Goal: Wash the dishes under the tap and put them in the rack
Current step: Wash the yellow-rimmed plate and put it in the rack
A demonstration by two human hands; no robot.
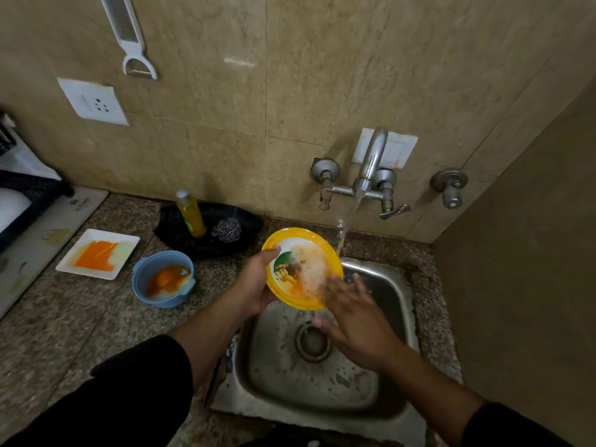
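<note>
Scrubbing step: the left grip (254,280) grasps the round yellow-rimmed plate (300,234); the released right grip (353,316) rubs it. Next, probably a rinse under the steel tap (371,162).

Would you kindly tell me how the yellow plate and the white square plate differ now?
The yellow plate is round, the white square plate angular. The left hand holds the yellow plate tilted over the sink; the white square plate lies flat on the counter. The right hand touches the yellow plate; nothing touches the white square plate. Both carry orange residue.
</note>
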